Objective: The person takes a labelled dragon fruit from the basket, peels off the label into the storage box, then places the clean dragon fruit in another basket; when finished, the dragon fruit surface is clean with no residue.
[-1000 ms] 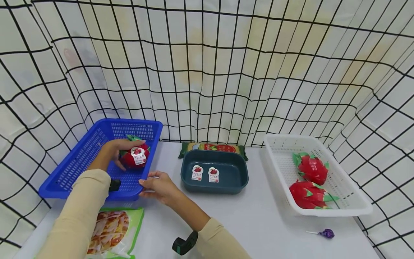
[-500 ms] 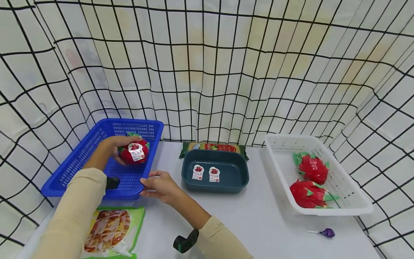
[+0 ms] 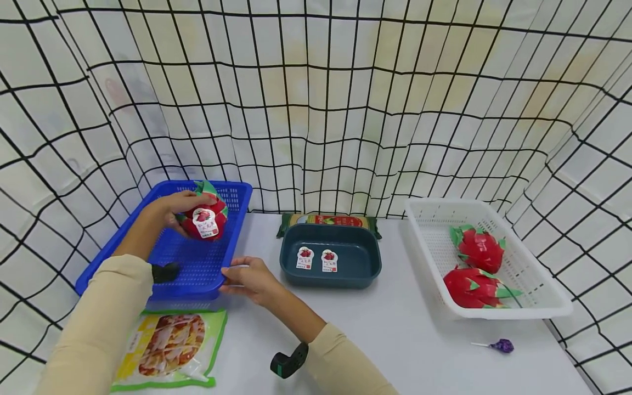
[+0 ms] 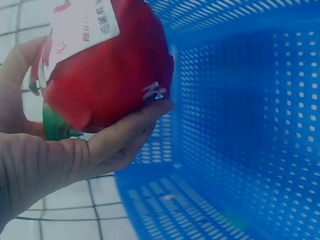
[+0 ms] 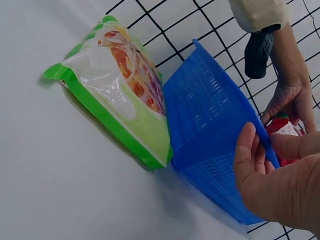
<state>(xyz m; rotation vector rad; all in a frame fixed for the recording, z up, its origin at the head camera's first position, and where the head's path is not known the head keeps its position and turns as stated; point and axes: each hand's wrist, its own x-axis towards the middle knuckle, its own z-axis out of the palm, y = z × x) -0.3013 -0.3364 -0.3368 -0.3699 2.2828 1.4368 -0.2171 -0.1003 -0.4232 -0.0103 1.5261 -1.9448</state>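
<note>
My left hand (image 3: pixel 179 210) grips a red dragon fruit (image 3: pixel 217 211) with green leaf tips and a white label. The fruit is held over the blue basket (image 3: pixel 190 269); in the left wrist view the fingers curl round its red skin (image 4: pixel 115 75). At the basket's near right corner, my right hand (image 3: pixel 253 281) pinches the rim between thumb and fingers, as the right wrist view shows with the thumb (image 5: pixel 295 146) over the edge. Beside that hand stands a dark teal tray (image 3: pixel 331 280) with two fruit labels (image 3: pixel 304 258) inside.
Two more dragon fruits (image 3: pixel 479 249) lie in a white basket (image 3: pixel 538 310) on the right. A purple lollipop (image 3: pixel 502 345) is in front of it. Behind the tray lies a green-and-yellow packet (image 3: pixel 331 219). A food bag (image 3: pixel 170 348) sits before the blue basket. Black netting (image 3: pixel 306 120) surrounds the table.
My left hand has lifted the dragon fruit up from low in the blue basket. The right hand keeps its pinch on the rim. The whole view has shifted slightly.
</note>
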